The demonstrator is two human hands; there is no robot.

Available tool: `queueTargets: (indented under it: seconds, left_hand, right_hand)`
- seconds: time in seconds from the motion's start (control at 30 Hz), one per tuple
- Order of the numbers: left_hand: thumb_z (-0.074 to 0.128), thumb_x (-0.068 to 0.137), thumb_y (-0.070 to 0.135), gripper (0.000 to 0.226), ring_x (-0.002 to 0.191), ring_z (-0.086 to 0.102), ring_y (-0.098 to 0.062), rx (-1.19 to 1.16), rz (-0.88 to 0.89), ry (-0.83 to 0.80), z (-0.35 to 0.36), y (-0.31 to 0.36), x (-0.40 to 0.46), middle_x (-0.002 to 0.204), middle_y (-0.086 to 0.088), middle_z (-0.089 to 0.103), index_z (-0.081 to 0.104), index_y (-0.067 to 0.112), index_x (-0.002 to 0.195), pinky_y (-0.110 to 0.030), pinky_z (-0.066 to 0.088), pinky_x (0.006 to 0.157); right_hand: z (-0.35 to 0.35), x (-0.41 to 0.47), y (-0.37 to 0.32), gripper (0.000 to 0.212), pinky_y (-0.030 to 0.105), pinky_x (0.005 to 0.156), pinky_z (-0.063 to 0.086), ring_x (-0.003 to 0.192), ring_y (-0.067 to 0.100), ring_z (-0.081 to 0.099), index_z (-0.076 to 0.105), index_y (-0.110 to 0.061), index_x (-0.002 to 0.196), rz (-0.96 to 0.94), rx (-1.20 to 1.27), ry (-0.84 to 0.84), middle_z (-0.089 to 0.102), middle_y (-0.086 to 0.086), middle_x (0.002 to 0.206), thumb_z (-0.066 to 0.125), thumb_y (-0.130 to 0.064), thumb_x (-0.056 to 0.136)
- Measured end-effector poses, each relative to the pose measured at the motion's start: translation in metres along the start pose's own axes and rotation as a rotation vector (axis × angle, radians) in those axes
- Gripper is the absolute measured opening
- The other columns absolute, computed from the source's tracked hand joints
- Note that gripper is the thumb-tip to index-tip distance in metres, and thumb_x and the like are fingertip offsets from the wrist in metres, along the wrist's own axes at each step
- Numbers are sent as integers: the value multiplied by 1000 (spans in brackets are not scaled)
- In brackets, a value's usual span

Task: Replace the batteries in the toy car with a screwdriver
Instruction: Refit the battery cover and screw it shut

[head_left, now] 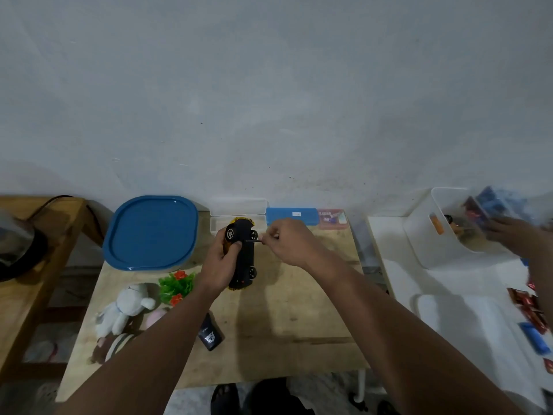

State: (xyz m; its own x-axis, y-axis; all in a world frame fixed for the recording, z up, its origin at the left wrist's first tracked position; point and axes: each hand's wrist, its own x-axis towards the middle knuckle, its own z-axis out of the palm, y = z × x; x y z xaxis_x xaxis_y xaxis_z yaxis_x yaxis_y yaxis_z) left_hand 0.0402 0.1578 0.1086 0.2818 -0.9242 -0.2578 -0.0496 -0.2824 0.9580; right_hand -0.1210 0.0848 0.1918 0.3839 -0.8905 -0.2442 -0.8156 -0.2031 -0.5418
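We see the toy car turned black underside up, yellow edges showing, just right of the blue tray. Left hand grips it; right hand pinches the screwdriver against its underside.

Toy car: yellow body almost wholly hidden, black underside facing up; left flank covered by the left hand. Screwdriver: handle buried in the right hand, tip too small to read against the car. Black pouch below the car: partly behind the left forearm. Striped plush left of the car: mostly hidden. White bin right of the car: contents blurred. Another person's hand at that bin: blurred, arm cut by the right edge.
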Motion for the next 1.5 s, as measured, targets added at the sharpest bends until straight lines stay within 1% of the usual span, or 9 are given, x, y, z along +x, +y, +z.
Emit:
queueTargets:
  seconds: [0.13,0.27,0.4,0.6,0.8,1.0,1.23,1.33,1.5]
  left_hand:
    - [49,108,17,35,103,64,-8,11,13,10,3,2,-1,116,4,66,52,29,141,-24,49,74]
    - [49,108,16,36,102,65,-6,13,19,-9,3,0,-3,116,4,67,52,27,143,-21,49,72]
    - [49,109,15,36,101,64,-5,-6,20,-7,5,3,-4,116,6,66,52,28,142,-18,48,70]
    - [48,109,18,35,106,65,-11,-8,36,-22,6,8,0,120,1,66,53,28,143,-22,49,74]
    - [48,109,16,35,98,65,-6,20,46,-33,10,13,1,113,5,66,51,24,143,-6,49,60]
    - [49,109,15,33,99,67,-8,16,38,-29,13,15,-2,111,7,67,52,29,139,-12,51,64]
    - [49,109,16,34,101,68,-11,10,23,-29,18,13,-3,113,4,69,54,27,140,-23,51,72]
    - [49,109,18,33,102,68,-14,11,17,-28,19,13,-2,112,3,69,54,28,139,-26,51,72]
    - [49,109,17,29,96,65,-2,28,24,-23,19,17,-2,110,8,67,53,29,136,-15,48,68]
  right_hand:
    - [-2,0,1,21,33,71,52,81,20,65,62,-15,98,12,52,-5,67,1,91,73,-31,88]
    - [-4,-1,-2,30,34,71,51,88,21,66,65,-15,102,13,32,-7,68,3,97,67,-43,92]
    - [-10,-4,1,21,39,77,56,85,20,64,62,-14,98,26,44,-61,67,3,94,75,-27,86]
    - [-12,-10,5,29,35,68,50,80,21,64,61,-12,100,45,17,-60,68,6,91,71,-37,88]
    - [-18,-9,2,32,31,70,48,83,17,63,67,-12,100,4,-45,-15,69,3,94,69,-43,91]
    - [-24,-10,2,22,32,70,48,86,19,62,65,-15,90,-20,-77,-19,66,2,93,68,-36,93]
    - [-27,-12,4,23,35,79,52,91,20,63,66,-12,101,-36,-58,-29,67,3,100,67,-34,94]
    - [-31,-12,6,23,29,70,47,86,15,61,64,-15,110,-41,-30,-50,65,-1,100,64,-33,95]
    - [-32,-11,6,19,35,79,53,91,18,64,63,-15,102,-43,-1,-32,66,0,101,70,-30,92]
